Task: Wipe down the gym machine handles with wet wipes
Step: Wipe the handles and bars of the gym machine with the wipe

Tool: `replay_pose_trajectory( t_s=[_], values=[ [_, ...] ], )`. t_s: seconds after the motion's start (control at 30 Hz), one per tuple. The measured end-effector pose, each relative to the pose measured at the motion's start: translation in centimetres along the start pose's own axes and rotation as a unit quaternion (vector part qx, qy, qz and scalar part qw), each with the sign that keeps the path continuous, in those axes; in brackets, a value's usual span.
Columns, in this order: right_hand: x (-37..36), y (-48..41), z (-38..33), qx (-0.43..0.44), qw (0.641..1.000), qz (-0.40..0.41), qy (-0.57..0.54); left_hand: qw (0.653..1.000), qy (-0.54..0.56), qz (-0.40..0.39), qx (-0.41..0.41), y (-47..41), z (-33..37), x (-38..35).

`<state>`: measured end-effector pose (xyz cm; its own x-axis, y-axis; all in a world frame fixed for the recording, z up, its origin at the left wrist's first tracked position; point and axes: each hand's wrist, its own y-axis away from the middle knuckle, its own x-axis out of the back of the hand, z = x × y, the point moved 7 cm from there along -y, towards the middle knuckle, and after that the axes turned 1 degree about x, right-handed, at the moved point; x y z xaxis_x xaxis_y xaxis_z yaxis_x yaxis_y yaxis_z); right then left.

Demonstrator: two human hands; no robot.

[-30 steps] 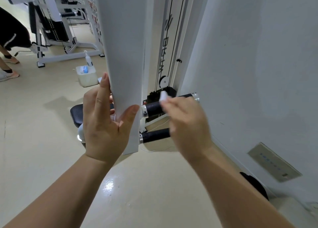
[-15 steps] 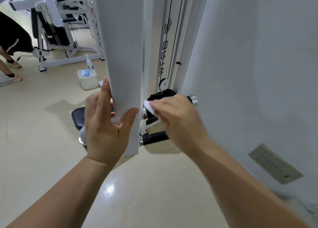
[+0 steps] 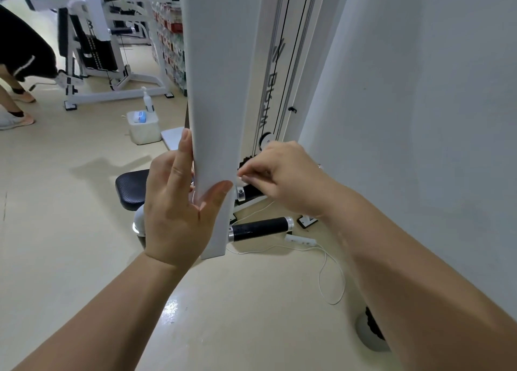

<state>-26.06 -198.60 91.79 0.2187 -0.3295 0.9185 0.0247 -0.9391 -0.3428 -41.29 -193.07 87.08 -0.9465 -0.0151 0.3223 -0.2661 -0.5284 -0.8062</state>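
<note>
My left hand (image 3: 179,202) grips the lower end of a white machine beam (image 3: 221,96), thumb in front and fingers behind. Right of the beam, my right hand (image 3: 288,177) covers the upper black handle (image 3: 251,193), pinching a small white wet wipe (image 3: 246,179) against its inner end near the silver collar. Most of that handle is hidden under the hand. Below it, the lower black handle (image 3: 260,227) with silver end caps is uncovered and looks shiny.
A white wall (image 3: 419,118) stands close on the right. A white cable with a small remote (image 3: 300,240) lies on the floor. A black seat pad (image 3: 131,187) sits behind my left hand. A wipes box (image 3: 144,130), a spray bottle (image 3: 147,100) and another person (image 3: 19,62) are at back left.
My right hand has slid with the wipe leftward along the upper handle, from its outer part to the inner end by the beam. My left hand has stayed on the beam.
</note>
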Motion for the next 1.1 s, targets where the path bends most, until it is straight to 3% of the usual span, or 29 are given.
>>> replay_pose_trajectory(
  t_s=[0.1, 0.27, 0.47, 0.6, 0.7, 0.77, 0.9, 0.97, 1.1],
  values=[
    [1.9, 2.1, 2.9, -0.031, 0.999, -0.021, -0.002, 1.000, -0.001, -0.009, 0.016, 0.0, -0.2, 0.0],
    [3.4, 3.9, 5.5, -0.098, 0.995, 0.032, -0.003, 0.999, 0.001, -0.003, 0.033, 0.2, 0.1, 0.0],
    [0.0, 1.0, 0.7, -0.031, 0.999, 0.011, 0.032, 1.000, -0.004, -0.008, 0.026, 0.6, 0.2, 0.2],
    [3.0, 4.4, 5.9, -0.113, 0.993, 0.023, 0.031, 0.998, 0.002, -0.022, 0.052, 0.6, 0.0, 0.2],
    [4.2, 7.0, 7.4, -0.144, 0.982, 0.116, -0.028, 0.997, 0.008, -0.024, 0.071, 0.8, 0.3, 0.1],
    [3.2, 7.8, 5.1, -0.140, 0.971, 0.195, 0.024, 0.995, 0.023, -0.026, 0.088, 0.9, 0.5, 0.1],
    [-0.9, 9.1, -0.8, -0.054, 0.940, 0.326, 0.083, 0.992, 0.036, -0.026, 0.117, 1.2, 0.9, 0.5],
    [-1.7, 10.0, -0.5, -0.043, 0.933, 0.350, 0.070, 0.991, 0.032, -0.024, 0.129, 1.3, 1.3, 0.8],
    [0.7, 12.1, 3.3, -0.133, 0.914, 0.383, 0.020, 0.988, 0.040, -0.014, 0.151, 1.4, 1.8, 0.9]
  ],
)
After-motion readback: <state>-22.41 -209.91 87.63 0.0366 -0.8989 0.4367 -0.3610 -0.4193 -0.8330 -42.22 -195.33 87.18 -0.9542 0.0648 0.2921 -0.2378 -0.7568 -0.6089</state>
